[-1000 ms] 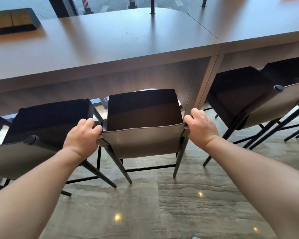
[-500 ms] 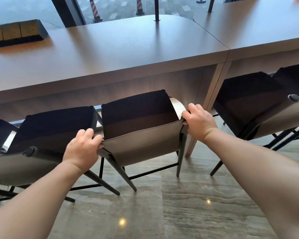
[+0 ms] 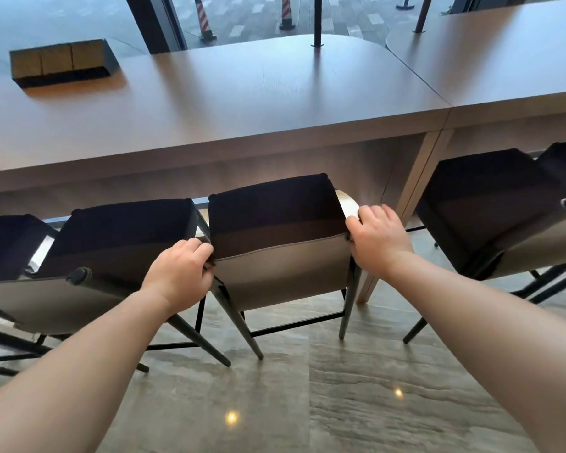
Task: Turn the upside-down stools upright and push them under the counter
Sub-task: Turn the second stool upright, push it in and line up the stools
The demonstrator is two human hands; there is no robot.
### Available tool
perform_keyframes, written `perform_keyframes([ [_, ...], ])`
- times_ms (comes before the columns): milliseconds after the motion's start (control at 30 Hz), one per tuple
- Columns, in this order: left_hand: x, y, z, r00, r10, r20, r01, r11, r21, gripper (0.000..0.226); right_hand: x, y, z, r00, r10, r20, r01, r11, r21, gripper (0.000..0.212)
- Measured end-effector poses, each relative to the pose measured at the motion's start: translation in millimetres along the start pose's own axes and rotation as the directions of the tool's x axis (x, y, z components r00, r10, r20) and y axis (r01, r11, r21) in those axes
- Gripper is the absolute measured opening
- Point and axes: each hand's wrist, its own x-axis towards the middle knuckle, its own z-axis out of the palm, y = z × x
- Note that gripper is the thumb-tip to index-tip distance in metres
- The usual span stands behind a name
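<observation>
A row of upright stools is seen along a long wooden counter [image 3: 209, 103], viewed from above through a head-worn camera. At far left, part of a dark-seated stool [image 3: 4, 243] is cut off by the frame edge, and just beside it a second stool [image 3: 111, 237] stands with its seat under the counter's edge and its grey backrest toward the viewer. On the counter top above these, a dark box with three tan panels [image 3: 59, 62] is set near the window. The left hand [image 3: 180, 273] is closed around the left upper corner of the backrest of the middle stool [image 3: 275, 230], fingers curled over the rim. This stool stands on its four legs on the grey stone floor [image 3: 356, 387], its dark seat partly under the counter's overhang and its backrest still clear of it. The right hand [image 3: 378, 240] is wrapped over the backrest's right upper corner, fingers bent down on the far side. To the right, beyond a slanted counter leg [image 3: 415, 204], a further stool [image 3: 490, 204] is tucked under the adjoining counter section.
</observation>
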Motion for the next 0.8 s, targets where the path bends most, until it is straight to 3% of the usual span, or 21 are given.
perform_keyframes([
  [67,-4,1,-8,0.999,-0.011,0.033,0.012,0.999,-0.047,0.027,-2,-19,-6,0.998,-0.067,-0.018,0.068,0.996,0.059,0.023],
  [167,-13,-3,-23,0.999,0.001,0.035,0.001,0.998,-0.062,0.039,-4,-64,-19,0.979,-0.195,0.052,0.183,0.966,0.181,0.04],
  [333,-42,-51,-59,0.998,-0.059,0.036,0.058,0.998,0.039,0.069,5,-151,-53,0.94,-0.342,-0.004,0.332,0.906,0.262,0.068],
  [500,-82,-111,-84,0.983,-0.169,0.068,0.154,0.971,0.181,0.083,17,-222,-86,0.904,-0.416,-0.1,0.426,0.853,0.3,0.07],
  [800,-116,-153,-55,0.923,-0.327,0.202,0.269,0.925,0.27,0.074,42,-260,-64,0.846,-0.518,-0.124,0.532,0.81,0.248,0.066],
])
